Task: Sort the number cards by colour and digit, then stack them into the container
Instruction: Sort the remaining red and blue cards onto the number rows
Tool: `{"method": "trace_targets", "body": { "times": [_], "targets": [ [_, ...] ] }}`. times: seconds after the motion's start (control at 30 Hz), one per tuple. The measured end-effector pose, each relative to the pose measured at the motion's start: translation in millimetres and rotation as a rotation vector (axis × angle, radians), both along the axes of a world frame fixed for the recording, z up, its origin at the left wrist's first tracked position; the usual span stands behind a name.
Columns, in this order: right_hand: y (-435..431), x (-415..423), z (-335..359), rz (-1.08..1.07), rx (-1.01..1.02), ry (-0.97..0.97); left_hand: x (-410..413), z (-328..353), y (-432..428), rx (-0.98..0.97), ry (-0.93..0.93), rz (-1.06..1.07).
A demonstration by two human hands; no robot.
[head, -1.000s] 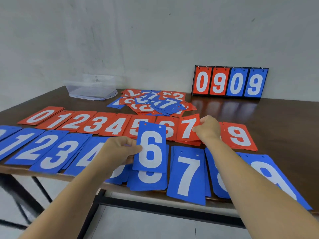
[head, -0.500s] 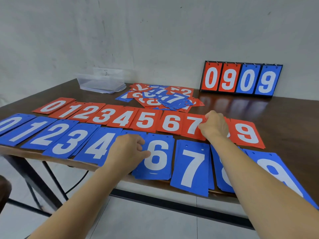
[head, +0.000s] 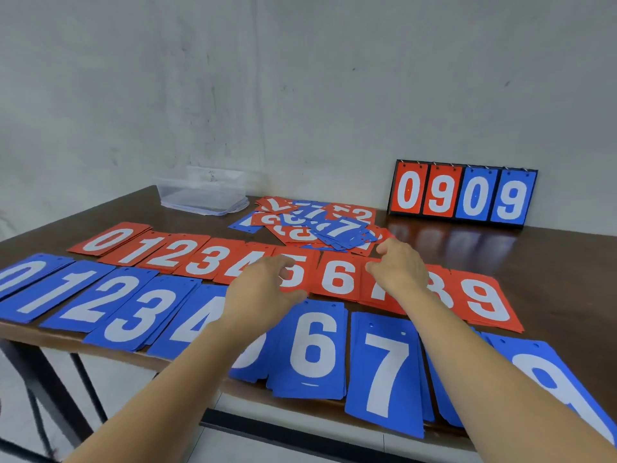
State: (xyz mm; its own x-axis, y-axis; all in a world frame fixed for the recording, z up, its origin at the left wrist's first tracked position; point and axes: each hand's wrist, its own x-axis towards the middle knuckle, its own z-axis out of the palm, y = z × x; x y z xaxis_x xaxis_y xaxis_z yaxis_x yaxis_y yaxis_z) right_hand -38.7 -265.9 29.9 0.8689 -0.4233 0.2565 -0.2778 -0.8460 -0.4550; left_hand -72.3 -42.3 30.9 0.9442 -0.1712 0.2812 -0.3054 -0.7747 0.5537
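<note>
Nearest, the blue piles (head: 312,349) ran zero to nine along the table's (head: 551,262) front edge, overhanging it. Behind them lay the red piles (head: 337,275) in the same order. The left hand (head: 260,289) hovered over the red 5 (head: 300,272), fingers loosely curled and empty. The right hand (head: 400,269) sat over the red 7 (head: 377,295), fingers bent, and whether it gripped a card could not be told. Beyond lay the unsorted heap (head: 320,225), the clear container (head: 203,195) at far left, and a flip scoreboard (head: 462,193) by the wall.
</note>
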Motion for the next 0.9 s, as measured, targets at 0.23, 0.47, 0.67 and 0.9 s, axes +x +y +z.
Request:
{"method": "trace_targets", "body": {
  "times": [0.23,0.47,0.67,0.9],
  "targets": [
    [13.6,41.1,18.2,-0.026,-0.01,-0.011,76.7,23.2,3.1,0.066,-0.02,-0.083],
    [4.3,73.2,20.6,-0.181,0.015,0.047,157.4,28.6,13.3,0.083,0.019,-0.15],
    [-5.6,98.4,8.4,-0.277,0.046,0.094,215.0,15.2,18.8,0.1,0.105,-0.13],
    [8.8,154.2,-3.6,-0.249,0.058,0.174,253.1,-5.2,-1.6,0.048,0.163,-0.136]
  ]
}}
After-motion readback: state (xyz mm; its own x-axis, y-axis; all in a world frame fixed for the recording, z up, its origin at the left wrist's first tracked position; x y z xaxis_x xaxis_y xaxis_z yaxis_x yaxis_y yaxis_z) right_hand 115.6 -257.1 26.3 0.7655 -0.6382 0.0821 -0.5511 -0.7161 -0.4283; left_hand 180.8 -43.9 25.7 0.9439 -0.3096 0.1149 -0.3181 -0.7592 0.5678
